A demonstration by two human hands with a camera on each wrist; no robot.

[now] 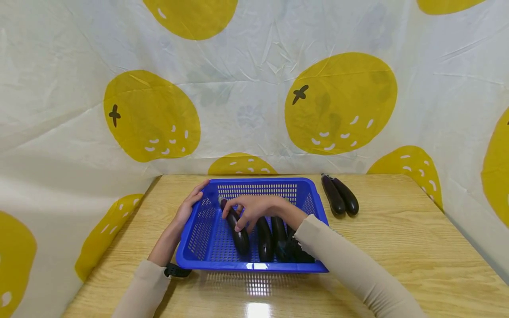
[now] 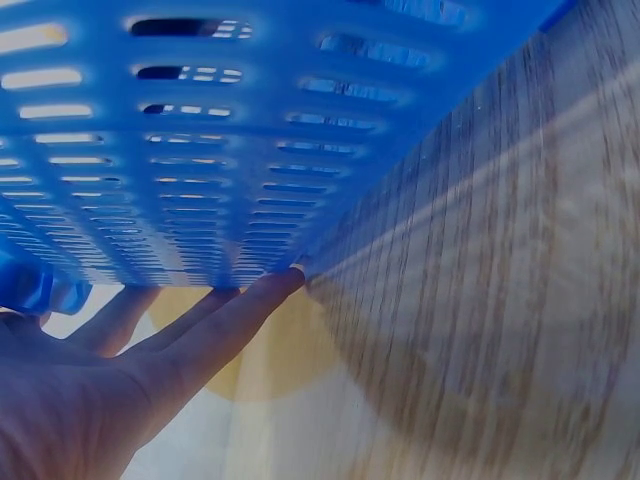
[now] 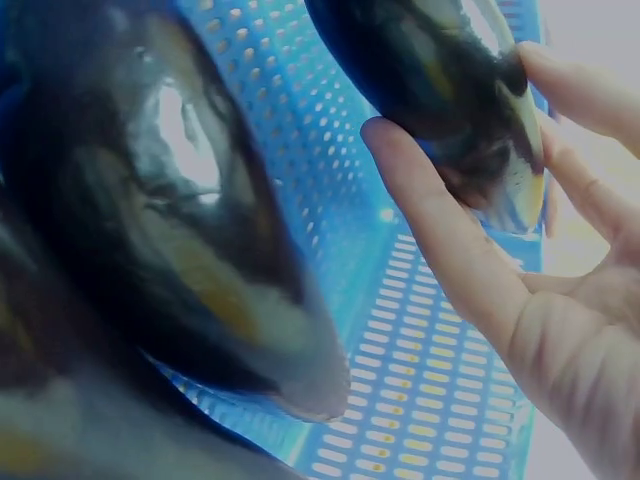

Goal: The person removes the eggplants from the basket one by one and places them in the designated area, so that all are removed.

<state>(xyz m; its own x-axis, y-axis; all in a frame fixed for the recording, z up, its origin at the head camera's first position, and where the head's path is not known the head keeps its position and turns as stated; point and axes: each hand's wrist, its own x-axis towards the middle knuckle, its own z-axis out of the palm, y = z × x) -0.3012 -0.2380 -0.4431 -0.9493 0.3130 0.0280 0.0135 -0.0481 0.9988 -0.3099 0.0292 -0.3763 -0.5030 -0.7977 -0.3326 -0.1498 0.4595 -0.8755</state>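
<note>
A blue plastic basket [image 1: 214,268] with slotted walls stands on the table, holding several dark eggplants. My right hand [image 1: 256,210] reaches into it from the right. Its thumb and fingers hold the leftmost eggplant [image 1: 240,238] from both sides, as the right wrist view also shows. Right of this one lie another eggplant [image 1: 264,240] and a further eggplant [image 1: 279,236]; my right forearm partly hides what lies beyond. My left hand [image 1: 187,210] rests against the basket's left side, its straight fingers [image 2: 215,335] touching the outer wall near the table.
Two more eggplants [image 1: 335,198] lie side by side on the wooden table [image 1: 397,229], just right of the basket. A white cloth [image 1: 246,106] printed with yellow fruit hangs behind the table and along its sides. A black band [image 1: 179,270] is on my left wrist.
</note>
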